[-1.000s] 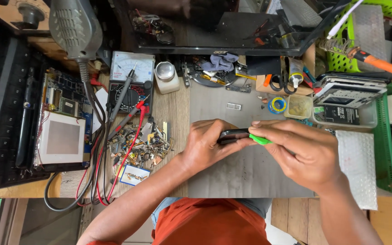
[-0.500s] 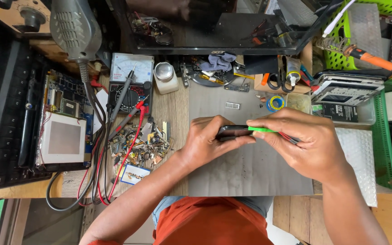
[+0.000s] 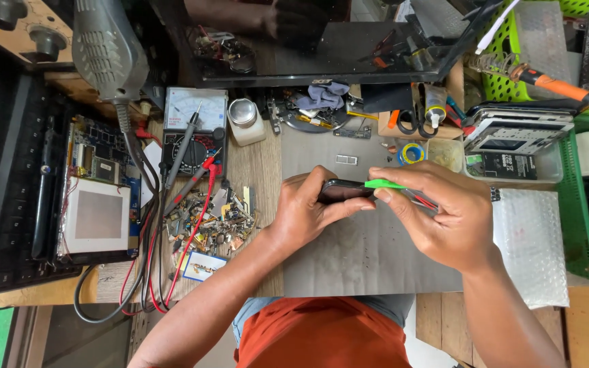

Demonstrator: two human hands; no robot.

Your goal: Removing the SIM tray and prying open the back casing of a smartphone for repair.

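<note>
Left hand fingers clamp the phone by its edges; right hand, at 3 o'clock, pinches green pick. Phone looks light, stiff, fragile.

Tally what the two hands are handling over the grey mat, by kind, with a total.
Hands: 2, left hand and right hand
Dark phone, gripped by the left hand: 1
Green pry tool, pinched by the right hand at the phone's edge: 1
Grey mat: 1
Total: 5
</note>
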